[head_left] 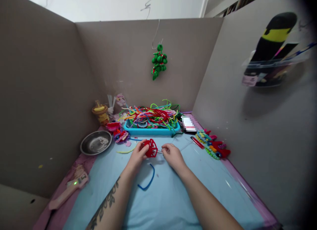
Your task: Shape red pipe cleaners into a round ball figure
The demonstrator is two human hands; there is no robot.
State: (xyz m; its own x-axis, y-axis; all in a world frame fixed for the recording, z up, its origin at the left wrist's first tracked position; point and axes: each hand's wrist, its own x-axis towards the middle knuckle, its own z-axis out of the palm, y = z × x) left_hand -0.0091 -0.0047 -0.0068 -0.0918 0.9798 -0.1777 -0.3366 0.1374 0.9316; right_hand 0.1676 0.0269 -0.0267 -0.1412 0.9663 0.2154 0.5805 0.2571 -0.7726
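My left hand (140, 153) is closed on a red openwork piece (152, 148) that looks bent from pipe cleaners. From its right side a thin silver rod (159, 152) runs to my right hand (170, 153), whose fingers are pinched around the rod's other end. What kind of tool the rod is, I cannot make out. A blue pipe cleaner (151, 179), bent into a curve, lies on the blue cloth below my hands. Left of my left hand lies a yellow pipe cleaner (125, 152).
Beyond my hands stands a blue tray (151, 132) heaped with coloured pipe cleaners. A metal bowl (95, 144) and a pink glue gun (71, 188) are at left. A phone (188, 125), a red cutter (197, 142) and colourful fuzzy pieces (213, 144) lie right. Grey partitions (123, 64) enclose the table.
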